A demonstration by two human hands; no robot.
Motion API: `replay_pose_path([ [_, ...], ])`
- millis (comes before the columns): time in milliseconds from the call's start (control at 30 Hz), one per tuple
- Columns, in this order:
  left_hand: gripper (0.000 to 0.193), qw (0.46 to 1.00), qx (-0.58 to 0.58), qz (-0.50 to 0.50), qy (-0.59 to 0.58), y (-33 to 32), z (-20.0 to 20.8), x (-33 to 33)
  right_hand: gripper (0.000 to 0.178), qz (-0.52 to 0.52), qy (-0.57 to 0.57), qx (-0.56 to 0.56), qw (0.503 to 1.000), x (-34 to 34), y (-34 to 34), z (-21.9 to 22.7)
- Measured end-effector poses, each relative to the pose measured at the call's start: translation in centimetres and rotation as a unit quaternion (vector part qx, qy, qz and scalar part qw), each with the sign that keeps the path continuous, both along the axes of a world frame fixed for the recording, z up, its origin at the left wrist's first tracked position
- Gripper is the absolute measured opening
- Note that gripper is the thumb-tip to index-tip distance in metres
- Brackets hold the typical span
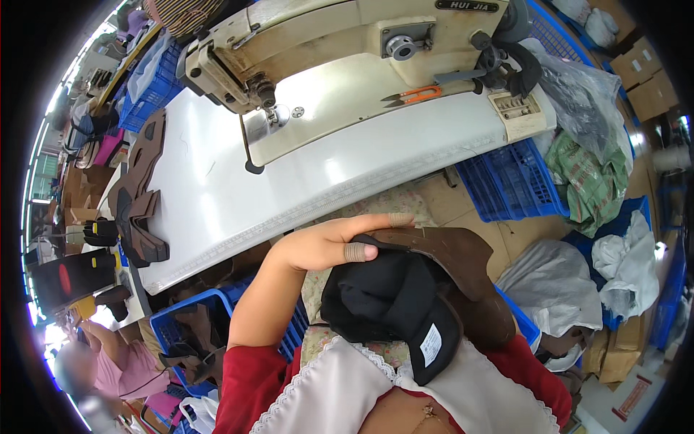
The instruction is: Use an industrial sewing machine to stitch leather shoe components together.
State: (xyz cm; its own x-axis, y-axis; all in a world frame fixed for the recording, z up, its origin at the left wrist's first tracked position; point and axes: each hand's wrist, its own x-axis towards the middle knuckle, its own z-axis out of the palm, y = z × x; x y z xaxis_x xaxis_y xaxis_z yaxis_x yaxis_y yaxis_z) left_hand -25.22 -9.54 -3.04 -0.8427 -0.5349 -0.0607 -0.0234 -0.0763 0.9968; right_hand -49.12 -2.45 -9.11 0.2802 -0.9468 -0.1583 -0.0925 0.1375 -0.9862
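My left hand (329,242) grips the top edge of a brown shoe upper (463,264) with a black fabric lining (383,289), thumb on the lining side and fingers stretched along the outer rim. Tape-like bands wrap the thumb and a fingertip. A white label (430,346) shows on the black tongue-like flap hanging toward my chest. The upper is held up in front of me, off the table. Of my right arm only the red sleeve (531,365) shows; the right hand is hidden behind the brown upper.
A cream sewing machine (318,58) stands on the white table (340,188), with orange-handled thread snips (423,94) on its bed. Brown cut pieces (141,206) lie at the table's left end. Blue crates (513,181) stand right and lower left. A person in pink (134,369) sits at left.
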Motion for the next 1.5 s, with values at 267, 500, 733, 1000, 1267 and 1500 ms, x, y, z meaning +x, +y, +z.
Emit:
replay_pose_path([
  [267,0.06,0.991,0.123,0.012,0.057,-0.3,-1.5,1.1,0.033,0.028,-0.027,0.033,0.999,0.2,-0.1,0.1],
  [500,0.061,0.998,0.012,0.058,0.0,-0.9,-1.3,2.3,0.035,0.05,-0.072,0.071,0.994,-0.3,-0.5,-0.5],
  [733,0.066,0.979,0.201,0.014,0.033,-1.4,-1.8,0.3,0.037,0.102,-0.148,0.138,0.974,-2.1,-1.1,-1.4],
  [1000,0.052,0.939,0.179,0.286,0.065,-3.8,-3.3,4.7,0.039,0.241,-0.175,0.215,0.93,-11.4,-6.6,0.4],
  [1267,0.058,0.944,0.067,0.322,-0.019,-4.6,-7.8,6.8,0.039,-0.414,0.189,-0.161,0.876,-30.8,-29.2,3.5],
  [1500,0.052,0.926,0.148,0.342,0.05,-5.0,-8.3,7.3,0.058,-0.39,0.45,-0.067,0.801,-31.7,-39.0,0.6],
])
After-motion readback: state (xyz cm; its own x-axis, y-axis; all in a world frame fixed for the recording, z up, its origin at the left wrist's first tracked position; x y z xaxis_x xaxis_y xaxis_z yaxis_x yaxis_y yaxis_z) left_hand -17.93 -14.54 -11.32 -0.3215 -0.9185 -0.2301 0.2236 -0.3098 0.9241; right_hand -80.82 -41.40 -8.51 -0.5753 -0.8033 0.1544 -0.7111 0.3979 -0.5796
